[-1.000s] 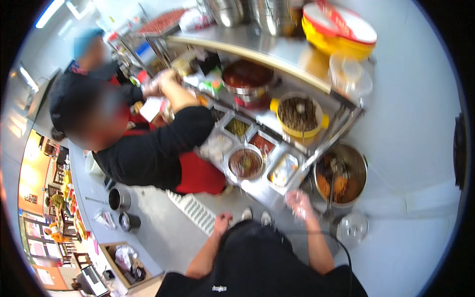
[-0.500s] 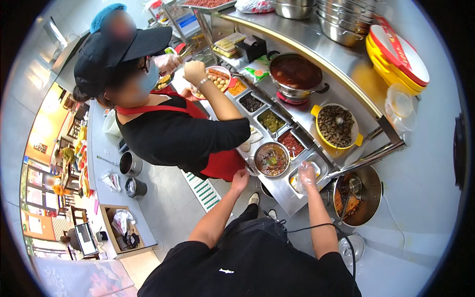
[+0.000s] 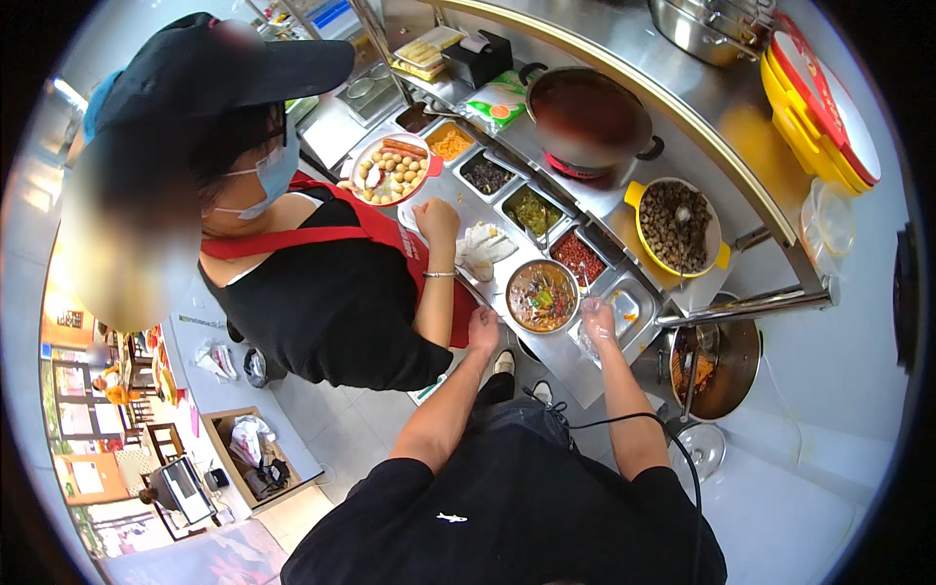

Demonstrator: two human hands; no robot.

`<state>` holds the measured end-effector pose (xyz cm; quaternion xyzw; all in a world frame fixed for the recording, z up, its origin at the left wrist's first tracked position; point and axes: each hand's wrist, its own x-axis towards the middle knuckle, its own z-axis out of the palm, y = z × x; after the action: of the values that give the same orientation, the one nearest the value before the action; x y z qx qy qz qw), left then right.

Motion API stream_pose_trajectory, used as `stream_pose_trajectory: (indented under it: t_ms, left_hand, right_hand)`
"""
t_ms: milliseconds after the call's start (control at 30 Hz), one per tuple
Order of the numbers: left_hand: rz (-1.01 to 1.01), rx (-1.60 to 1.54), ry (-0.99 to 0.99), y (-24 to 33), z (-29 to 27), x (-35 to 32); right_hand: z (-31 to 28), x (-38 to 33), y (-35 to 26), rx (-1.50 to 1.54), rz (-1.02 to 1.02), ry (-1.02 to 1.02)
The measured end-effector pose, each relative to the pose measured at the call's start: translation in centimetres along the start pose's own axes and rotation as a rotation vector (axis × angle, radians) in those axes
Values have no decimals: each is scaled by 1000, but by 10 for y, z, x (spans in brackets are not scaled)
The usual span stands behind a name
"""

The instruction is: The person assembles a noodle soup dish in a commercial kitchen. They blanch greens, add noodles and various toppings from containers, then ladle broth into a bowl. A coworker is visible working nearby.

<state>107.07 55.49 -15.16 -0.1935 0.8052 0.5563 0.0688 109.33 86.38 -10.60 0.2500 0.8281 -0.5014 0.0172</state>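
A round metal bowl of soup with green and red toppings stands on the steel counter. My left hand is at the counter edge, just left of the bowl and apart from it. Its fingers are curled; whether they hold anything does not show. My right hand, in a clear plastic glove, is right of the bowl, by a metal tray with a few orange bits in it. Those fingers are drawn together, and anything between them is too small to make out. Behind the bowl, a tray of chopped red topping holds a spoon.
At my left a co-worker in a cap and red apron leans beside the counter, near a dish of round balls and sausages. A dark-red soup pot, a yellow pot and a large pan stand to the right.
My right hand has moved from over the metal tray toward the bowl. The co-worker's raised arm has come down toward the counter. The whole view has shifted.
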Motion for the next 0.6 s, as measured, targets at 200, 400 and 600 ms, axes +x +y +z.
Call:
stream_pose_trajectory:
  t_ms: [200,400,600]
  left_hand:
    - [-162,-69,-144,47,-8,-17]
    - [-172,-64,-100,18,4,-2]
    - [-100,-79,-105,54,0,-6]
  right_hand:
    - [-13,-14,-48,114,59,145]
    - [-7,1,-40,56,-11,54]
    - [1,4,7,30,44,83]
